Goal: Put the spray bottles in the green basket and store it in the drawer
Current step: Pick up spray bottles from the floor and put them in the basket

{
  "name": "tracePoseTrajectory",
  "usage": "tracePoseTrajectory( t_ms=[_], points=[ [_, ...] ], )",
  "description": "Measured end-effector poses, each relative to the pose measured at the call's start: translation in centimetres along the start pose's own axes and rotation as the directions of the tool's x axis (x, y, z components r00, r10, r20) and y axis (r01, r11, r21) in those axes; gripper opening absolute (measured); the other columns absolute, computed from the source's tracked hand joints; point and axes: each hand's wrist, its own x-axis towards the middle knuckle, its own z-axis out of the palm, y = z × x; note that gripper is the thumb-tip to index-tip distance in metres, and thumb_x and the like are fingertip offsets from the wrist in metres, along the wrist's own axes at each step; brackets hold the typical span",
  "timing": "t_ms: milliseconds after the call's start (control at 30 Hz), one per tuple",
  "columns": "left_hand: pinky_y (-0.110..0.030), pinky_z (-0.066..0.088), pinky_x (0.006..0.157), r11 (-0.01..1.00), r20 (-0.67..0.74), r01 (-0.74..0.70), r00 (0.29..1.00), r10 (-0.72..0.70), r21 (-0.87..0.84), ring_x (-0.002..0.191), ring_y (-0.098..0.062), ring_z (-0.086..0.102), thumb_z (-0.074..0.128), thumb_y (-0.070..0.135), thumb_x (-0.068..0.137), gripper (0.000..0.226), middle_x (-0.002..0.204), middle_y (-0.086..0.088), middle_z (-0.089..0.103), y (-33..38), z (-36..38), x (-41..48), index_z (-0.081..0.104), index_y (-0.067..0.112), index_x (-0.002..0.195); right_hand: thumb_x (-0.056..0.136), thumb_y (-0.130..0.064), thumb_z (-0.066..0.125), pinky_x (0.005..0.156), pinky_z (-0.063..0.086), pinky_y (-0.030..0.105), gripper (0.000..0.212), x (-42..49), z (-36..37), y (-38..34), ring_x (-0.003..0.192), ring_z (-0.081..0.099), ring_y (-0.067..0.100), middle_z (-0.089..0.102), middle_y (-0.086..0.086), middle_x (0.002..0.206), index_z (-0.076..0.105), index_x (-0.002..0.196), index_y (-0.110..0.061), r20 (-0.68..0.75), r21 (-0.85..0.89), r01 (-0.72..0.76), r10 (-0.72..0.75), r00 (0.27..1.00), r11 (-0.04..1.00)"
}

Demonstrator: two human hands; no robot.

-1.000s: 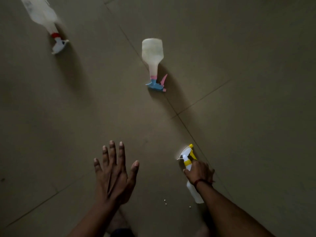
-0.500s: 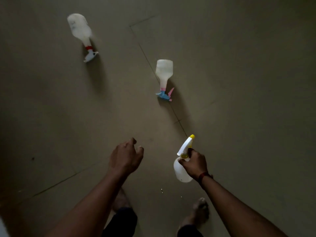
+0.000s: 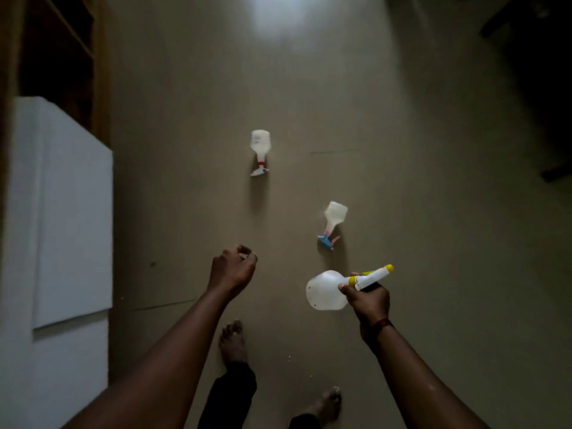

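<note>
My right hand (image 3: 368,301) grips the neck of a white spray bottle with a yellow nozzle (image 3: 328,289), held sideways above the floor. My left hand (image 3: 232,270) hangs beside it, fingers curled into a loose fist with nothing in it. Two more spray bottles lie on the tiled floor: one with a blue and pink trigger (image 3: 332,222) just beyond my right hand, and one with a red collar and white trigger (image 3: 260,150) farther out. No green basket is in view.
A white cabinet (image 3: 71,212) stands along the left edge, with a wooden shelf unit (image 3: 58,57) behind it. Dark furniture (image 3: 541,88) fills the far right. My bare feet (image 3: 233,342) are on the floor below my hands.
My right hand lifted the yellow-nozzle bottle off the floor and turned it sideways. My left hand went from spread open to curled. The view rose and swung, bringing the cabinet into sight.
</note>
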Motion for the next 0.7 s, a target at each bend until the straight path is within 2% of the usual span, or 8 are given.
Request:
tracePoseTrajectory(
  t_ms=[100,267,367,467,567,700],
  points=[
    [-0.025,0.041,0.076,0.999,-0.066,0.011,0.998,-0.014,-0.053,0.103,-0.028,0.066,0.059,0.031,0.087,0.031,0.108,-0.011,0.074,0.4,-6.2,-2.2,0.069,0.015,0.110,0.066,-0.002,0.081,0.084,0.055,0.041,0.036,-4.0,1.6,-5.3,0.093,0.067,0.025,0.071,0.005,0.095,0.069,0.099,-0.010,0.047,0.052,0.048,-0.051,0.998,0.997],
    [-0.028,0.045,0.079,0.992,-0.171,0.057,0.982,-0.076,-0.113,0.104,-0.028,0.066,0.059,0.034,0.086,0.028,0.109,-0.010,0.073,-1.6,-14.8,-5.4,0.070,0.017,0.106,0.068,-0.007,0.082,0.062,0.054,0.033,0.036,-11.3,5.9,-11.8,0.092,0.068,0.032,0.071,0.020,0.102,0.068,0.100,-0.011,0.210,0.123,0.124,-0.147,0.966,0.985],
    [-0.029,0.048,0.082,0.982,-0.204,0.100,0.970,-0.131,-0.158,0.105,-0.028,0.065,0.059,0.034,0.086,0.027,0.110,-0.009,0.073,-3.6,-18.7,-7.5,0.070,0.017,0.104,0.071,-0.002,0.079,0.057,0.054,0.033,0.031,-16.0,8.8,-14.3,0.087,0.066,0.030,0.069,0.019,0.095,0.065,0.098,-0.008,0.334,0.128,0.173,-0.207,0.919,0.976],
    [-0.030,0.049,0.084,0.967,-0.236,0.139,0.953,-0.189,-0.213,0.106,-0.029,0.064,0.057,0.034,0.086,0.027,0.111,-0.008,0.072,-6.2,-21.9,-10.0,0.069,0.018,0.105,0.070,-0.002,0.080,0.064,0.054,0.039,0.023,-21.0,11.7,-16.0,0.082,0.066,0.028,0.071,0.012,0.084,0.068,0.084,-0.017,0.458,0.080,0.252,-0.260,0.850,0.964],
    [-0.031,0.052,0.085,0.947,-0.268,0.170,0.932,-0.245,-0.273,0.102,-0.027,0.064,0.057,0.036,0.087,0.026,0.109,-0.007,0.072,-8.8,-24.5,-12.5,0.067,0.020,0.104,0.061,-0.010,0.085,0.062,0.055,0.039,0.030,-24.4,14.1,-17.1,0.084,0.068,0.030,0.072,0.014,0.089,0.069,0.085,-0.021,0.545,0.017,0.346,-0.298,0.784,0.938],
    [-0.027,0.047,0.081,0.907,-0.356,0.204,0.870,-0.341,-0.370,0.104,-0.025,0.063,0.056,0.032,0.090,0.028,0.114,-0.006,0.070,-12.0,-27.5,-17.1,0.065,0.017,0.112,0.066,-0.007,0.083,0.068,0.059,0.045,0.031,-28.2,17.3,-18.2,0.088,0.068,0.028,0.072,0.009,0.094,0.071,0.087,-0.025,0.691,-0.032,0.487,-0.333,0.641,0.873]
  ],
)
